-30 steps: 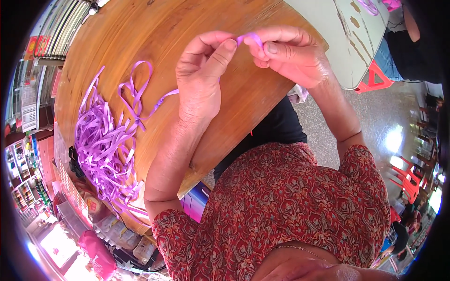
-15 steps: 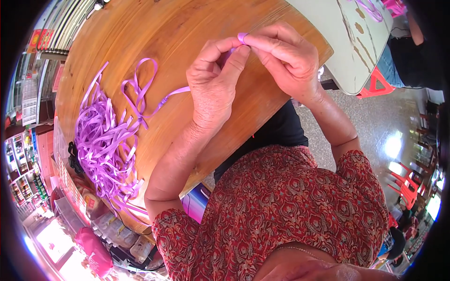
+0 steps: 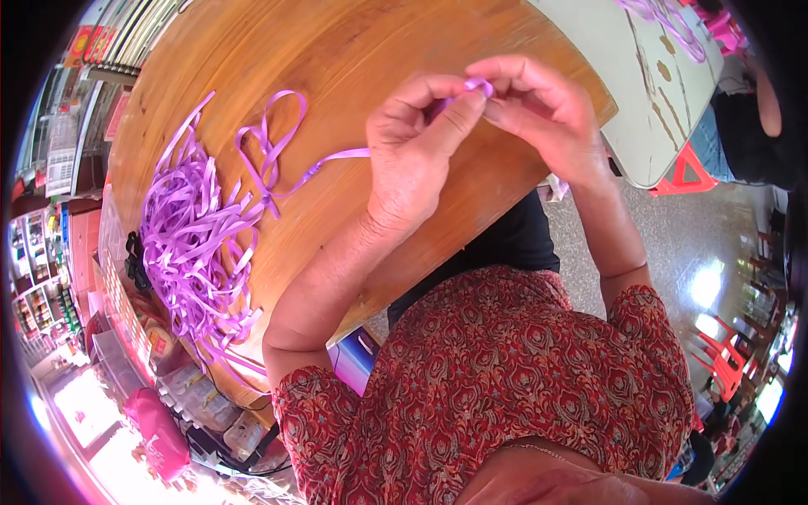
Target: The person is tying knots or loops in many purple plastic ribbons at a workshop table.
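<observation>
A broad wooden desk (image 3: 278, 50) with a curved edge fills the upper left; a white desk (image 3: 623, 88) with brown marks stands near it. At right, speckled grey floor (image 3: 644, 240) shines under bright light, with a red chair (image 3: 725, 370) beyond. Far left are crowded shelves (image 3: 38, 295); below, glare (image 3: 88, 412), possibly from a window.

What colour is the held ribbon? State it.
The held ribbon is light purple, seen best in the head view.

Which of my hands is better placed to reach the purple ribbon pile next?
Probably your left hand: it's nearer the ribbon pile, which lies to its left. Your right hand is farther away. The left does hold a ribbon loop, though.
</observation>
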`<state>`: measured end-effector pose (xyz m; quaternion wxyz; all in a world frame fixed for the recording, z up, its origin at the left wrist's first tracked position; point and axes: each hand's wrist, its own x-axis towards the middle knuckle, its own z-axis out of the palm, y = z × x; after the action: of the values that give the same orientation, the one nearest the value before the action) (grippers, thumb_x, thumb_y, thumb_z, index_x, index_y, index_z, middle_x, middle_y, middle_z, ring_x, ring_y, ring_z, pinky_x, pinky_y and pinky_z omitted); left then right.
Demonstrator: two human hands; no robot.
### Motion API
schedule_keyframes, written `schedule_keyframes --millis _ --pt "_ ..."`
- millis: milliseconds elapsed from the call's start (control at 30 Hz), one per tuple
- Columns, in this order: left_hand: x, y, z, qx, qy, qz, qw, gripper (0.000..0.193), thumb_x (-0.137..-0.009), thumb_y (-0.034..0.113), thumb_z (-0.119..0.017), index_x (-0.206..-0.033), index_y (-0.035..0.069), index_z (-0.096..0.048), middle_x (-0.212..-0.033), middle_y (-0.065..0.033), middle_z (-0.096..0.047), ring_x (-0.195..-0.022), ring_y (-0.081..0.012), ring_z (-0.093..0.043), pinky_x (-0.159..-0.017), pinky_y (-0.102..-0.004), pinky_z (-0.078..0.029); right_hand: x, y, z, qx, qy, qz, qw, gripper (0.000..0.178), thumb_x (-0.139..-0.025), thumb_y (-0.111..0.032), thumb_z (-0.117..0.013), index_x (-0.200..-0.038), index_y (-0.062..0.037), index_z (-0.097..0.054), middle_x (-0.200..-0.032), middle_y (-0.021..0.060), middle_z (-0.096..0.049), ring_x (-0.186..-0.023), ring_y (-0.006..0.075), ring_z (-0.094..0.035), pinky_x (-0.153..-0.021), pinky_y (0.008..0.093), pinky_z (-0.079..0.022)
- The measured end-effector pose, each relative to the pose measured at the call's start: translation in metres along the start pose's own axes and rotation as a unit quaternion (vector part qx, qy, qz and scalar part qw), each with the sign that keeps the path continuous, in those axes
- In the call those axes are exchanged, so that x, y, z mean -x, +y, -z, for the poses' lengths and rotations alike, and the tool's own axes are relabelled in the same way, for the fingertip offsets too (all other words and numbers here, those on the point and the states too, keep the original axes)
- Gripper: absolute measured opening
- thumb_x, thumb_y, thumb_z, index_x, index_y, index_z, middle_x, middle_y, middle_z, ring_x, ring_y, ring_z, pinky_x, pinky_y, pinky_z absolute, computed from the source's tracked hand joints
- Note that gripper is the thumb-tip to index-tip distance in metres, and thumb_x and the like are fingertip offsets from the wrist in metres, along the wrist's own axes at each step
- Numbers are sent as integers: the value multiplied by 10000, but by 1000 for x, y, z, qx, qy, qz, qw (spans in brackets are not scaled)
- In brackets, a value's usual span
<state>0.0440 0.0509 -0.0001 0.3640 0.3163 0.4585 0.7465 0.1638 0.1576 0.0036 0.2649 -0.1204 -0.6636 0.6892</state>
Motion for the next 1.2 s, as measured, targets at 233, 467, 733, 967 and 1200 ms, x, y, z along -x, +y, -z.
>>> schedule_keyframes --millis 233,467,733,967,1200 --pt "0 10 0 -59 -15 50 997 24 -843 17 -621 -863 6 -628 -747 46 -570 -663 -14 -464 -590 -167 -378 4 -5 -4 210 26 97 973 263 -791 59 -609 -1046 -2 -603 -900 45 -620 -853 138 -579 -781 259 -450" --pt "-5 18 -2 -131 39 62 989 32 -830 28 -642 -848 2 -642 -698 48 -561 -610 -6 -445 -533 -168 -358 -14 -7 5 530 30 381 757 305 -654 37 -689 -950 -17 -642 -785 56 -611 -698 188 -558 -635 285 -421" --pt "-15 20 14 -18 -26 217 976 115 -797 105 -702 -857 19 -655 -677 32 -570 -548 -12 -416 -475 -180 -311 -32 -23 25 516 -89 457 719 300 -664 29 -683 -959 -18 -661 -785 55 -614 -714 188 -574 -643 282 -435" --pt "-15 17 17 -64 -25 203 977 138 -791 119 -706 -860 16 -647 -692 42 -561 -567 -6 -420 -486 -167 -303 -46 -19 34 441 -77 564 694 278 -788 -85 -656 -1044 8 -601 -949 114 -592 -823 218 -561 -753 317 -451" --pt "-14 12 7 -50 13 136 989 103 -796 43 -672 -872 1 -616 -754 34 -565 -665 -22 -487 -586 -158 -394 -16 -8 17 286 -14 206 936 170 -775 28 -659 -944 1 -651 -785 70 -620 -733 158 -585 -677 266 -461"
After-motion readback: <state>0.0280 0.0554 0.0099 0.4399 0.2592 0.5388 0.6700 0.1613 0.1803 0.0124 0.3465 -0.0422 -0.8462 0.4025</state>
